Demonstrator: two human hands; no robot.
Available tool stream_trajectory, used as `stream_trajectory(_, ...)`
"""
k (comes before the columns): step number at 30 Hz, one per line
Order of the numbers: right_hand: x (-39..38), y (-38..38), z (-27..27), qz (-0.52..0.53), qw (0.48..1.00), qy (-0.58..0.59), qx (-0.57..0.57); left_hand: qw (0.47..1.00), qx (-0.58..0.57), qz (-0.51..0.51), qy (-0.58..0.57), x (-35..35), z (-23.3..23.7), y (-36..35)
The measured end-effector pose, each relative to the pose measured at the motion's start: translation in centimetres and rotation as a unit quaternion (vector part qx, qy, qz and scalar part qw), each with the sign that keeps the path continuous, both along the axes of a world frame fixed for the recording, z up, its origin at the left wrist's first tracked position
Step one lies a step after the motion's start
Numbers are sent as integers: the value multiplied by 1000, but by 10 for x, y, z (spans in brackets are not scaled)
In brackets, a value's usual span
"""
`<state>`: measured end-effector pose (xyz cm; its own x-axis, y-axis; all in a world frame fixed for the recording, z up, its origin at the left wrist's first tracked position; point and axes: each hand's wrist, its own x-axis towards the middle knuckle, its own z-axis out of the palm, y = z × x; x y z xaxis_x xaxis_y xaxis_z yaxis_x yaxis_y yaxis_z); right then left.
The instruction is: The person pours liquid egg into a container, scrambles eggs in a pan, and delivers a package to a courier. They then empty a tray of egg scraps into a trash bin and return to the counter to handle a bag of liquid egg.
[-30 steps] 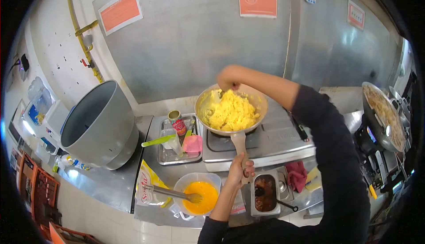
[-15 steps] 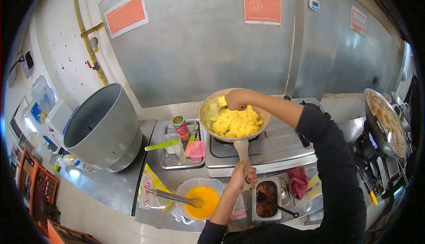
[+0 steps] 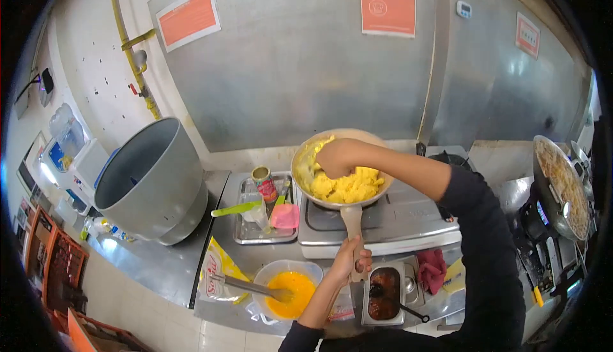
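The pan (image 3: 305, 160) of eggs (image 3: 352, 186) sits on the stove (image 3: 399, 215). The left hand (image 3: 350, 259) is closed tightly around its handle. The right hand (image 3: 335, 158) is curled shut just above the eggs, and I cannot tell what it grips. A bowl (image 3: 273, 269) stands just left of the left hand.

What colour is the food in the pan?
Yellow: the scrambled egg shows best in the head view.

round metal frying pan (image 3: 305, 160) with pale handle (image 3: 351, 221) sits on stove, heaped with yellow scrambled egg (image 3: 352, 186).
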<state>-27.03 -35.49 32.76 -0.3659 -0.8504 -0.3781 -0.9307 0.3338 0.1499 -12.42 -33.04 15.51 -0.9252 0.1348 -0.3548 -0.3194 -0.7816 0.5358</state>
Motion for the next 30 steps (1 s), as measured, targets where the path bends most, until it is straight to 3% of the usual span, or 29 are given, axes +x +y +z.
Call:
stream_trajectory(3, -32, -26, -43, -68, 996, 9, -64, 1000, -9, 1, 14, -1, 1, -2)
stream_trajectory(5, -34, -30, -28, -132, 988, -12, -75, 1000, -10, -3, 20, -2, -1, -3)
stream_trajectory(8, -14, -29, -17, -115, 992, -1, -43, 1000, -13, -1, 28, 2, 0, 2)
stream_trajectory(12, -41, -33, -50, -117, 983, 16, -138, 999, -38, 18, 20, -2, 2, 5)
stream_trajectory(16, -47, 6, 8, -199, 973, -25, -111, 999, -20, 1, 28, -3, -4, -4)
stream_trajectory(18, -38, 36, 41, -162, 984, -4, -79, 1000, -17, -1, 26, -1, -2, -3)
stream_trajectory(20, -19, 69, 67, -196, 978, -4, -73, 1000, 3, 13, 25, -1, -1, -3)
stream_trajectory(22, 6, 97, 76, -85, 986, 134, -49, 999, 15, 17, 33, -1, -3, -1)
stream_trajectory(23, 23, 110, 76, -61, 985, 144, -73, 999, 12, 22, 24, -1, -1, -1)
stream_trajectory(26, 55, 125, 53, 2, 993, 107, -46, 1000, 2, 30, 8, 2, 5, -1)
stream_trajectory(28, 54, 116, 10, 18, 994, 46, -98, 999, -3, 32, 7, 0, 7, 0)
stream_trajectory(30, 26, 94, -47, 5, 981, 109, -162, 999, -3, 38, -7, 1, 5, 1)
